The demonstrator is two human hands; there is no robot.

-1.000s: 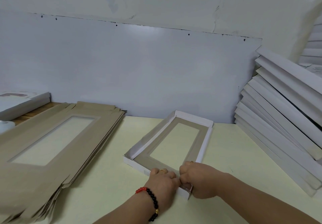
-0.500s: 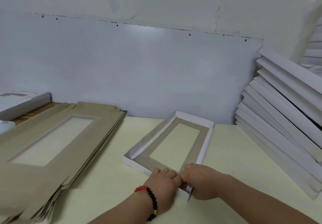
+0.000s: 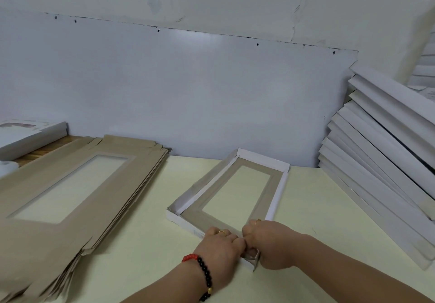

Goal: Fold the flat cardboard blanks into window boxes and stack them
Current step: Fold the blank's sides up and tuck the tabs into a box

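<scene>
Now the person works at the near end of the half-made window box (image 3: 229, 190), which lies on the pale counter (image 3: 150, 239) in the middle, between the pile of flat blanks (image 3: 70, 185) on the left and the leaning stack of finished boxes (image 3: 381, 161) on the right. The far wall and the long right wall of the box stand up already; the long left wall leans a little outward.

Both hands meet at the near right corner. The left hand (image 3: 221, 251) has its fingers curled over the near wall of the box, and the right hand (image 3: 274, 247) is closed around the corner, where a small tab sticks out under it. The fingertips are hidden, so I cannot tell exactly how they pinch the card.

I think the step is to lock this corner. To do it well, the near wall should stand straight before the tab goes in, and both hands should press close to the fold line, not in the middle of the wall, because thin card buckles easily. The window film should not be pushed. After this, the near left corner seems to need the same work before the box can go to the stack.
</scene>
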